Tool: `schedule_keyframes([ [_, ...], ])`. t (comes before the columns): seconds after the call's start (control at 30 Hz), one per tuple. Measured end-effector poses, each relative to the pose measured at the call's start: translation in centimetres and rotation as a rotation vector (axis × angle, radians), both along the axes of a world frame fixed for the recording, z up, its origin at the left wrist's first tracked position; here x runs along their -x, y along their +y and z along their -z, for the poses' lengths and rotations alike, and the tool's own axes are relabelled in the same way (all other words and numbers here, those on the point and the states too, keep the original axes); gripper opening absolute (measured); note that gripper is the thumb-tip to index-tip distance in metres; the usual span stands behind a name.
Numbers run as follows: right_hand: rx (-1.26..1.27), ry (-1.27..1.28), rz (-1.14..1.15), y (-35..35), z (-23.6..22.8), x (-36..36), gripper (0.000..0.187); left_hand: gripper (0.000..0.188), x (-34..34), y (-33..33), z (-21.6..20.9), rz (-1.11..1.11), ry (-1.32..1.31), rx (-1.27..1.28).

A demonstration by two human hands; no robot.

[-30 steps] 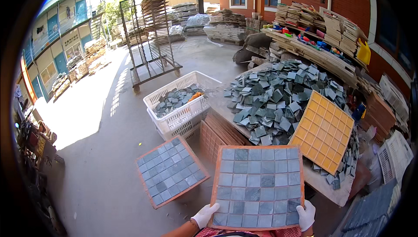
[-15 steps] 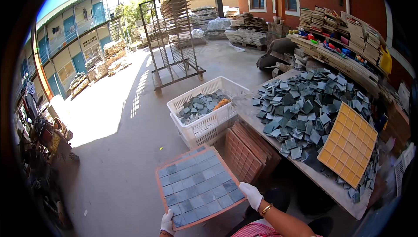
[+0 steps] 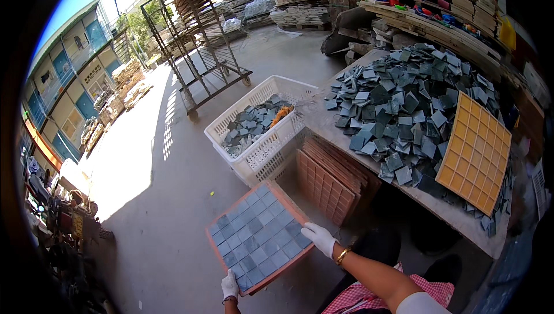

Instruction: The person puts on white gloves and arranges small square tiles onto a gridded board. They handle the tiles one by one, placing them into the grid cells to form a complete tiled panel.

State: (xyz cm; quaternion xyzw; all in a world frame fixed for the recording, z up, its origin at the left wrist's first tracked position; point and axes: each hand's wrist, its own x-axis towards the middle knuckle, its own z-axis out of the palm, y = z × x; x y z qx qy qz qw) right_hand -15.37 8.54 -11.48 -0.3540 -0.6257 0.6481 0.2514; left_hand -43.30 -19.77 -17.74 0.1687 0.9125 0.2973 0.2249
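Fingers of the left hand [image 3: 229,286], in a white glove, clench the near corner of the tray [image 3: 261,237], while the gloved right hand [image 3: 319,238] grips its right edge. That tray, orange-rimmed and filled with a grid of grey-blue tiles, is held tilted above the concrete floor [image 3: 156,198], well to the left of the bench [image 3: 438,204]. Beyond it a white crate [image 3: 259,135] sits on the floor against the bench's left end, partly filled with loose grey tiles. Just right of the tray, a stack of brown trays [image 3: 332,178] leans under the bench's near edge. On the bench top a heap of dark tiles [image 3: 404,106] spreads across the middle, and a yellow grid [image 3: 476,152] lies over the heap toward the right end. Far behind, a metal rack [image 3: 199,43] stands on the floor.
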Motion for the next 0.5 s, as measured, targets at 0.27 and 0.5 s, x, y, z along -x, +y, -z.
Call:
schedule_keyframes([
  [0.27, -0.075, 0.000, 0.145, 1.0, -3.7, -2.1, 0.051, 0.069, 0.0, -0.6, -1.3, 0.257, 0.289, 0.306],
  [0.5, 0.535, 0.470, 0.290, 0.0, -5.9, -17.2, 0.036, 0.070, 2.6, 2.8, 2.0, -0.262, -0.294, -0.444],
])
